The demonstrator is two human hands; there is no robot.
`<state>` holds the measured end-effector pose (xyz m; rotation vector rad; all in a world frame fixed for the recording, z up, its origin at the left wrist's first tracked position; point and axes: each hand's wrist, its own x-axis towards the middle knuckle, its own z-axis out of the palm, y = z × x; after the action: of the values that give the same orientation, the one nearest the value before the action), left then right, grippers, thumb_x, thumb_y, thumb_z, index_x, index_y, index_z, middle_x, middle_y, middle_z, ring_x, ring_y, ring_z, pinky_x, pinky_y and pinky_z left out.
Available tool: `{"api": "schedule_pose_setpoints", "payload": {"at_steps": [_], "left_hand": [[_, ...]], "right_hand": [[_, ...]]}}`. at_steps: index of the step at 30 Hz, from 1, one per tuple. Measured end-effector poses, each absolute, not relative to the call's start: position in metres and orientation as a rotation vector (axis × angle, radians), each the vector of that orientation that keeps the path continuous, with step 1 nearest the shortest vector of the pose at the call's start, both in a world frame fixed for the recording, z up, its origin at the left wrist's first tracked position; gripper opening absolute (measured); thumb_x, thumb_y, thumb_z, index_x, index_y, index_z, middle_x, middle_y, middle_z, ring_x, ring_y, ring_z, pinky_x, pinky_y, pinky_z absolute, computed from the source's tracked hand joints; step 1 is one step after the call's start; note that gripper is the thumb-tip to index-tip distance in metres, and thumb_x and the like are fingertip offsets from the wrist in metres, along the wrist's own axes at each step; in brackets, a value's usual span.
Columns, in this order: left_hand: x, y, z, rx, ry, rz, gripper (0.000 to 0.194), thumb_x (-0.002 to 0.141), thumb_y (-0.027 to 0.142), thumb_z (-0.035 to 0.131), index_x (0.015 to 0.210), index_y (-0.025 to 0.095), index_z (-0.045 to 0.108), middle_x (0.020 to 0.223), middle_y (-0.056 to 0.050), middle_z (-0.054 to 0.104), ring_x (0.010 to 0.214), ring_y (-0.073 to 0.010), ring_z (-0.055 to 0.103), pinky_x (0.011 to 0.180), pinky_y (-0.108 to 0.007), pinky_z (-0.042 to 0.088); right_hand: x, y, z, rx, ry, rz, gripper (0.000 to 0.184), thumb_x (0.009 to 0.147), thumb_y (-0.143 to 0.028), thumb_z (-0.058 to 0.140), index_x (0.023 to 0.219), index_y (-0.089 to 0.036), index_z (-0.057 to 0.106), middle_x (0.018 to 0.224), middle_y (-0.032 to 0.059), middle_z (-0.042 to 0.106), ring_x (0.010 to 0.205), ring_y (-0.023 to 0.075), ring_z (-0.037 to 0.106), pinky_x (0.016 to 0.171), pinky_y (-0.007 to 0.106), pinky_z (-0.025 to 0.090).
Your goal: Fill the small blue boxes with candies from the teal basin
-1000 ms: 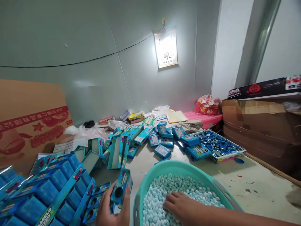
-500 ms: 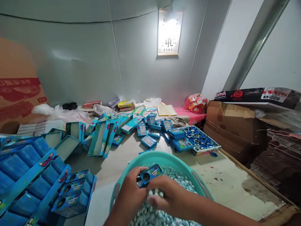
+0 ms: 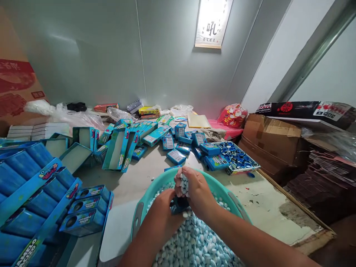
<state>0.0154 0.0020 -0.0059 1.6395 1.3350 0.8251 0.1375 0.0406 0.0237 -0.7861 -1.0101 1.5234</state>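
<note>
A small blue candy box (image 3: pixel 177 206) is gripped in my left hand (image 3: pixel 160 210), low over a teal basin (image 3: pixel 219 184). Pale blue and white candies (image 3: pixel 194 237) fill the basin. Just above the box, my right hand (image 3: pixel 199 191) is closed around a handful of candies (image 3: pixel 184 186), their pieces showing between fingers and palm. My fingers partly hide the box and its opening. To the left, several filled blue boxes (image 3: pixel 86 220) with round holes stand in a display tray (image 3: pixel 107 213).
Open display trays (image 3: pixel 115 152) and loose blue boxes (image 3: pixel 176 157) lie beyond the basin. A shallow box of blue lids (image 3: pixel 239 157) sits at the right, near the table edge. Brown cartons (image 3: pixel 269 139) stand beyond that edge. A white board (image 3: pixel 115 230) lies left of the basin.
My right hand has risen from the candies with a handful and is now over the box. The box in my left hand has tilted and dropped slightly. The camera view has shifted.
</note>
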Motion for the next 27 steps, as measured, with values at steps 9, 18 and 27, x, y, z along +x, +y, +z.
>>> {"api": "schedule_pose_setpoints", "payload": {"at_steps": [9,18,27], "left_hand": [[0.012,0.002,-0.001,1.603,1.321,0.783,0.031,0.075,0.027,0.077,0.106,0.024,0.073,0.109,-0.004,0.072,0.103,-0.0281,0.065,0.087,-0.038,0.049],[0.013,0.000,0.004,1.571,1.351,0.755,0.032,0.076,0.028,0.077,0.107,0.024,0.072,0.110,-0.004,0.072,0.103,-0.0277,0.066,0.085,-0.037,0.049],[0.018,0.001,0.001,1.604,1.358,0.771,0.027,0.074,0.027,0.076,0.100,0.021,0.072,0.106,-0.006,0.072,0.100,-0.0282,0.066,0.085,-0.037,0.050]], "right_hand": [[0.139,0.037,0.026,-0.790,-0.932,1.600,0.031,0.090,-0.042,0.062,0.069,-0.019,0.063,0.058,-0.0006,0.059,0.058,0.0164,0.058,0.059,0.028,0.049],[0.141,0.036,0.028,-0.797,-0.950,1.669,0.030,0.088,-0.043,0.062,0.070,-0.019,0.064,0.060,0.0008,0.063,0.056,0.0174,0.062,0.059,0.028,0.051],[0.142,0.030,0.031,-0.779,-0.967,1.601,0.032,0.086,-0.044,0.064,0.067,-0.018,0.063,0.054,-0.0007,0.058,0.053,0.0157,0.060,0.055,0.026,0.048]]}}
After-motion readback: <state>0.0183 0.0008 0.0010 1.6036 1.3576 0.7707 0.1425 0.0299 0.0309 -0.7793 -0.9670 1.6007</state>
